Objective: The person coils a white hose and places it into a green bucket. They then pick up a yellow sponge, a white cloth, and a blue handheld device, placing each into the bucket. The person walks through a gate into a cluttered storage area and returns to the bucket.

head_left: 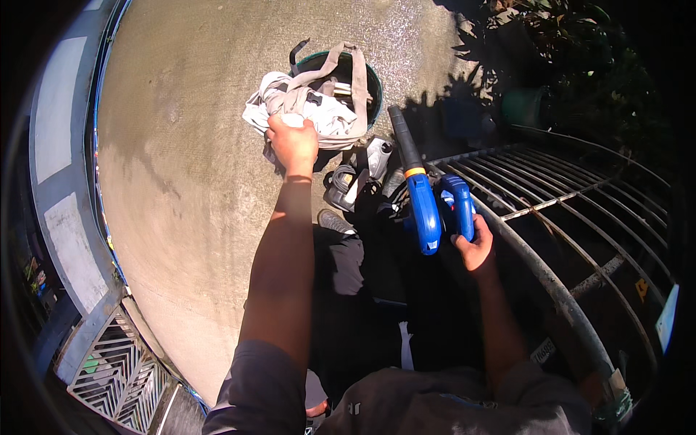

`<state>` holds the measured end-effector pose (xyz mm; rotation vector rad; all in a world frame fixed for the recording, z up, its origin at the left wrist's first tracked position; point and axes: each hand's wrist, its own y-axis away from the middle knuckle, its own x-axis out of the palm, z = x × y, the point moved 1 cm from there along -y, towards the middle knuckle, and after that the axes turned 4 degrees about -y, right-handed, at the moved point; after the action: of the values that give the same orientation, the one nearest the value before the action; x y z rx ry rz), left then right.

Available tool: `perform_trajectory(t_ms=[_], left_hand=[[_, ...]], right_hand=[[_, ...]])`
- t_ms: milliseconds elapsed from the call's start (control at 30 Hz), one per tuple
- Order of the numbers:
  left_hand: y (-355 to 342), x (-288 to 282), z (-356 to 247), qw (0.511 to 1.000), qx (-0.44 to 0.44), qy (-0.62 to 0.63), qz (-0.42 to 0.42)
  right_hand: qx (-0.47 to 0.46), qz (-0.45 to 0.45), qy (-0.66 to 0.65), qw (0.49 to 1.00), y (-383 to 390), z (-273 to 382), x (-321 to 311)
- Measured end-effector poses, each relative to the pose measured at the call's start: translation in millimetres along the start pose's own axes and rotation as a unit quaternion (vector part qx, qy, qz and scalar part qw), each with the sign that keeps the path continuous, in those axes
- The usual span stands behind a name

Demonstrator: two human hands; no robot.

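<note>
My left hand (293,145) reaches forward and is closed on the edge of a white and beige cloth bag (330,116). The bag, with its wide beige strap, lies over the near side of a dark green round tub (375,90). Down at the right, my right hand (476,246) grips a blue cordless leaf blower (423,206) by the rear of its handle. The blower's black nozzle (404,138) points away from me, with an orange ring at its base. The fingers under the handle are partly hidden.
Between tub and blower, a grey tool part (378,157) and a dark piece with a coiled cord (342,185) lie close to my shoe (335,221). A rusty metal grille (558,293) runs along the right. Plants (580,58) and a green pot (523,106) stand beyond it; concrete (181,145) spreads left.
</note>
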<state>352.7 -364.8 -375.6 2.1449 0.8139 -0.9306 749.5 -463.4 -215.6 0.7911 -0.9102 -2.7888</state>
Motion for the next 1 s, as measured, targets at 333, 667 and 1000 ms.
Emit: perform_trajectory(t_ms=[333,667,1000], left_hand=[[-61,108,-39,0.925,0.067,-0.229,0.296],[-194,239,9,0.913,-0.123,-0.184,0.344],[-195,389,101,0.691,-0.280,0.532,0.400]], right_hand=[[0.148,-0.095,-0.137,0.975,-11,38,49],[0.172,-0.251,-0.184,0.935,-19,83,121],[0.214,-0.210,-0.147,0.943,-43,86,147]])
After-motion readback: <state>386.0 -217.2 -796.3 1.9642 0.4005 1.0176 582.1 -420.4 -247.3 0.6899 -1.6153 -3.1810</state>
